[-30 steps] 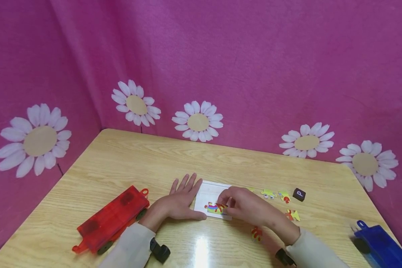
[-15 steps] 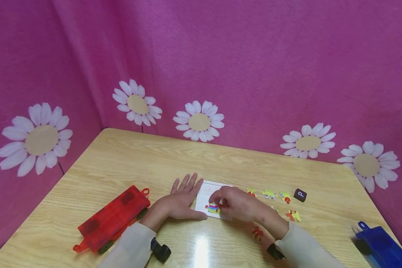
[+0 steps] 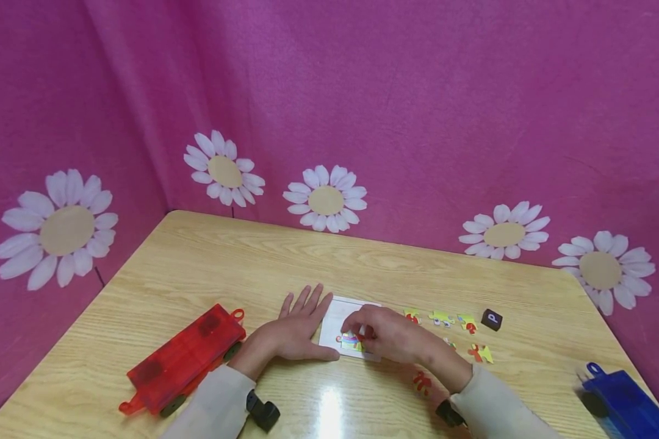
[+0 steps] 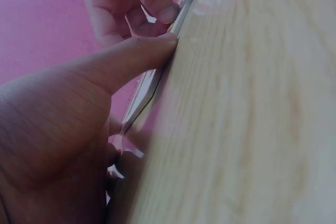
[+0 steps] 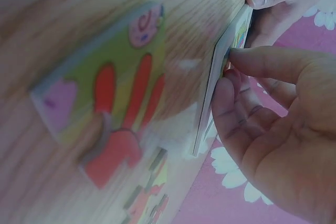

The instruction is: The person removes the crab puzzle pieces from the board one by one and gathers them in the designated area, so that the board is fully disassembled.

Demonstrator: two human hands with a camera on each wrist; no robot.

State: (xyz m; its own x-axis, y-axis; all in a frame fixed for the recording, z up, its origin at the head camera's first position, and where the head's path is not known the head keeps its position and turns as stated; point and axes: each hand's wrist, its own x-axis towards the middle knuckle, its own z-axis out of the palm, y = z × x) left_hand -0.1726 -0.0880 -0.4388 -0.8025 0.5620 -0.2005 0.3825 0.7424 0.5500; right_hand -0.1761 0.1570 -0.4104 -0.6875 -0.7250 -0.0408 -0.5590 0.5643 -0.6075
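Note:
My left hand [image 3: 293, 335] lies with straight, spread fingers along the left side of a white puzzle board [image 3: 336, 312], its thumb at the near edge. Over the board's near right part, my right hand [image 3: 387, 334] pinches a puzzle piece that its fingers mostly hide. Left of those fingertips lies a colourful puzzle piece [image 3: 348, 341] on the board. The right wrist view shows the thumb and curled fingers [image 5: 226, 95] meeting at the board's surface. A loose puzzle piece [image 5: 123, 85] with red stripes lies on the table near the right wrist.
Several loose puzzle pieces [image 3: 442, 317] lie right of the board, near a black cube [image 3: 491, 319] marked with a letter. A red toy wagon [image 3: 187, 360] stands at the left, and a blue toy wagon [image 3: 628, 402] at the right. Pink flowered cloth [image 3: 417, 122] hangs behind the table.
My right hand has shifted slightly left over the board, covering more of the pieces there, then stays nearly still. The left hand has kept its place.

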